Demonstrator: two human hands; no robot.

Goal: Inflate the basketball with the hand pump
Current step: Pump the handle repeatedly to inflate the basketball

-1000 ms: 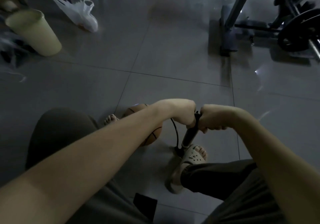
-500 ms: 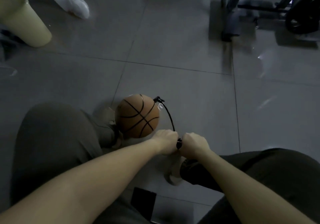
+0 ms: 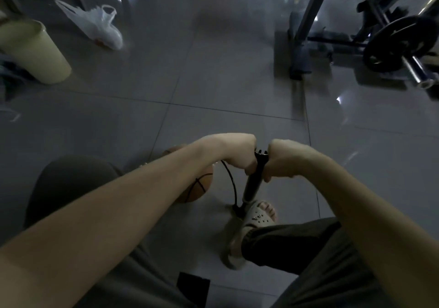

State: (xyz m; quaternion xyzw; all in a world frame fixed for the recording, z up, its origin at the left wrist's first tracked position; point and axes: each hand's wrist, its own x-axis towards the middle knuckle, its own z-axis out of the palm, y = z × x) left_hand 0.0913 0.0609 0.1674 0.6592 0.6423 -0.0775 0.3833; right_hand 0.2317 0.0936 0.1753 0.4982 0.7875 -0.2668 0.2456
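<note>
A black hand pump (image 3: 253, 184) stands tilted on the grey tiled floor, its base beside my sandalled right foot (image 3: 255, 217). My left hand (image 3: 240, 153) grips the left side of the pump's T-handle and my right hand (image 3: 282, 160) grips the right side; the handle is raised. A thin black hose (image 3: 231, 184) curves from the pump base toward the orange basketball (image 3: 197, 188), which lies on the floor and is mostly hidden under my left forearm.
A pale bin (image 3: 33, 53) and a white plastic bag (image 3: 95, 26) sit at the far left. A weight rack with a barbell plate (image 3: 394, 43) stands at the far right. A dark flat object (image 3: 192, 288) lies between my legs.
Both hands have pulled the pump handle up from its low position of half a second ago. My view has lifted, and my left forearm now covers most of the ball.
</note>
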